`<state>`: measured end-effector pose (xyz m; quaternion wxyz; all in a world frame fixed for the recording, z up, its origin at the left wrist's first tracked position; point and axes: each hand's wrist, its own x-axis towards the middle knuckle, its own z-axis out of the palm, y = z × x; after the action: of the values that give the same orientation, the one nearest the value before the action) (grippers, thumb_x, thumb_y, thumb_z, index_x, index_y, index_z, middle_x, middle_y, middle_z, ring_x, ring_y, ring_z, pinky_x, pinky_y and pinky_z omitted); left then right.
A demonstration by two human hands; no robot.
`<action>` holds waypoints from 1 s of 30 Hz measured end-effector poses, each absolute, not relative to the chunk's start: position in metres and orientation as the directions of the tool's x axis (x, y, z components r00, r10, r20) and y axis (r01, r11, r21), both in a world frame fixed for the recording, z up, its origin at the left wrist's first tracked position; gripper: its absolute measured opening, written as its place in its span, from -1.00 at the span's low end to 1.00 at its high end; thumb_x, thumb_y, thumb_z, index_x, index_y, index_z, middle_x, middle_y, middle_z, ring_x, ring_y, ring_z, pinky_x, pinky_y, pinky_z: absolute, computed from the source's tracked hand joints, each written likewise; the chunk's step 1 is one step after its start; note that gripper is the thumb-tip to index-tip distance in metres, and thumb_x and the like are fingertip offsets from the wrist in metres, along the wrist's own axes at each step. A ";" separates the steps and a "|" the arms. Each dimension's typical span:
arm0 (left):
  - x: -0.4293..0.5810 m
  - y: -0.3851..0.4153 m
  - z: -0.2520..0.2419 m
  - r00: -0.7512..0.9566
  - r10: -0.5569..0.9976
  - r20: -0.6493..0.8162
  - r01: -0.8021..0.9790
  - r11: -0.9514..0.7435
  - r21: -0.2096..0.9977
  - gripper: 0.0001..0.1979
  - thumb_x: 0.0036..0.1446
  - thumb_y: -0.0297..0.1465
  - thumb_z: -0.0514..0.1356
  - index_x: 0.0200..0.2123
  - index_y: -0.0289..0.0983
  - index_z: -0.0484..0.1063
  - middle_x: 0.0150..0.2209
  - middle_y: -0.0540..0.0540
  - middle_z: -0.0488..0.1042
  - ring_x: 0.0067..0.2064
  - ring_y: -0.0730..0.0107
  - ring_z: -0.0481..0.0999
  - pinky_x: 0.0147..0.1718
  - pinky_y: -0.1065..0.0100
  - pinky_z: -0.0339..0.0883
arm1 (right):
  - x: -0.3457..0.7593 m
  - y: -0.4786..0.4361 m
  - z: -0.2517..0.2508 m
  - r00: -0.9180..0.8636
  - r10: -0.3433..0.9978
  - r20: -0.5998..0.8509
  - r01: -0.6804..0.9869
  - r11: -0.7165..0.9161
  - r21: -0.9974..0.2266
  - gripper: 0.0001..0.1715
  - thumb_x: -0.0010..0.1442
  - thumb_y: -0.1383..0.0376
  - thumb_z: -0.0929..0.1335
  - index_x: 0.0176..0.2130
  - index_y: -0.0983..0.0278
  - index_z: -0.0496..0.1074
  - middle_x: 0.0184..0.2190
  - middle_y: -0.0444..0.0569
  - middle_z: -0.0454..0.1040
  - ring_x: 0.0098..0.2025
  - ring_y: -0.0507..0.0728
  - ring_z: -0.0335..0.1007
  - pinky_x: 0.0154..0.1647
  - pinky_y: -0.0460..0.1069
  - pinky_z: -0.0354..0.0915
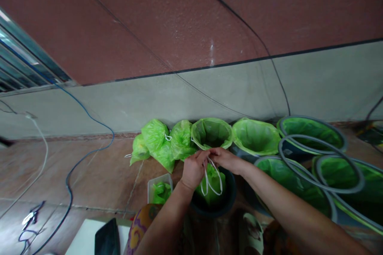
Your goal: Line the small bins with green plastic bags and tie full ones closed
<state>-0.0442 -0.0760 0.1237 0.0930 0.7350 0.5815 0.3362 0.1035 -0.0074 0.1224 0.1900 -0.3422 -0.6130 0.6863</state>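
My left hand (pixel 194 168) and my right hand (pixel 225 159) meet above a dark bin (pixel 227 201) that holds a green plastic bag (pixel 213 185). Both hands are closed, pinching the bag's white drawstring (pixel 206 179), whose loops hang down between them. Just beyond my hands stands a bin lined with an open green bag (pixel 212 132).
Tied green bags (pixel 158 141) lie by the wall at the left. A small white box (pixel 160 192) holds more green bags. Several green-lined bins with grey rings (pixel 321 163) stand at the right. Blue and white cables (pixel 70 175) trail over the floor at the left.
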 end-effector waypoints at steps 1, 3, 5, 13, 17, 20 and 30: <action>-0.045 -0.076 0.123 0.070 0.915 0.396 0.783 -0.296 0.547 -0.73 0.23 -0.46 0.03 -0.09 -0.20 0.46 -0.11 -0.10 0.51 -0.13 0.41 0.51 -0.11 0.37 0.38 | 0.104 -0.007 0.124 -0.707 0.666 -0.237 0.131 -0.206 -0.970 -0.83 0.01 0.29 0.35 -0.37 0.33 0.47 -0.54 -0.17 0.36 -0.50 -0.05 0.19 -0.44 -0.12 0.15; -0.046 -0.076 0.122 0.016 0.912 0.409 0.765 -0.275 0.582 -0.74 0.24 -0.42 0.03 -0.11 -0.20 0.49 -0.07 -0.11 0.49 -0.11 0.42 0.51 -0.09 0.39 0.38 | 0.106 -0.006 0.126 -0.742 0.629 -0.234 0.080 -0.264 -0.961 -0.80 -0.02 0.26 0.39 -0.35 0.33 0.48 -0.51 -0.16 0.38 -0.47 -0.05 0.19 -0.41 -0.12 0.14; -0.048 -0.075 0.122 -0.019 0.912 0.410 0.743 -0.261 0.616 -0.76 0.23 -0.41 0.06 -0.16 -0.21 0.52 -0.10 -0.12 0.49 -0.14 0.42 0.51 -0.10 0.41 0.38 | 0.107 -0.005 0.127 -0.747 0.620 -0.242 0.062 -0.297 -0.953 -0.76 -0.05 0.22 0.41 -0.35 0.33 0.49 -0.49 -0.15 0.38 -0.46 -0.05 0.19 -0.40 -0.12 0.12; -0.045 -0.074 0.123 0.010 0.940 0.342 0.709 -0.248 0.660 -0.77 0.20 -0.46 0.07 -0.30 -0.25 0.54 -0.34 -0.08 0.51 -0.29 0.44 0.49 -0.24 0.43 0.35 | 0.103 -0.002 0.129 -0.658 0.753 0.014 0.438 0.397 -0.807 -0.79 0.12 0.35 0.24 -0.35 0.33 0.46 -0.40 -0.05 0.42 -0.32 0.05 0.30 -0.26 -0.06 0.18; -0.045 -0.076 0.128 -0.010 0.954 0.299 0.717 -0.201 0.668 -0.76 0.17 -0.50 0.06 -0.35 -0.25 0.55 -0.37 -0.08 0.52 -0.32 0.44 0.49 -0.26 0.43 0.33 | 0.112 0.005 0.129 -0.654 0.749 0.103 0.644 0.624 -0.443 -0.77 0.20 0.37 0.21 -0.31 0.33 0.45 -0.24 0.10 0.44 -0.13 0.15 0.32 -0.11 -0.01 0.18; -0.050 -0.078 0.130 -0.046 0.955 0.292 0.700 -0.178 0.691 -0.76 0.16 -0.50 0.07 -0.35 -0.25 0.55 -0.37 -0.07 0.54 -0.31 0.44 0.50 -0.25 0.43 0.33 | 0.129 0.017 0.127 -0.535 0.845 0.005 0.801 0.510 -0.313 -0.72 0.22 0.42 0.18 -0.30 0.36 0.45 -0.24 0.18 0.45 -0.17 0.18 0.36 -0.13 0.01 0.19; -0.047 -0.076 0.124 -0.097 0.949 0.300 0.697 -0.150 0.701 -0.79 0.17 -0.46 0.09 -0.32 -0.23 0.55 -0.35 -0.07 0.55 -0.30 0.42 0.50 -0.24 0.41 0.33 | 0.120 0.004 0.133 -0.394 0.913 -0.102 0.745 0.252 -0.617 -0.65 0.24 0.24 0.21 -0.40 0.31 0.50 -0.43 0.05 0.50 -0.35 0.09 0.36 -0.32 -0.03 0.18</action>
<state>-0.0470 -0.0760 0.1239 0.1622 0.6520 0.6313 0.3874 0.1199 0.0037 0.1333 0.1398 -0.5324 -0.7789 0.3004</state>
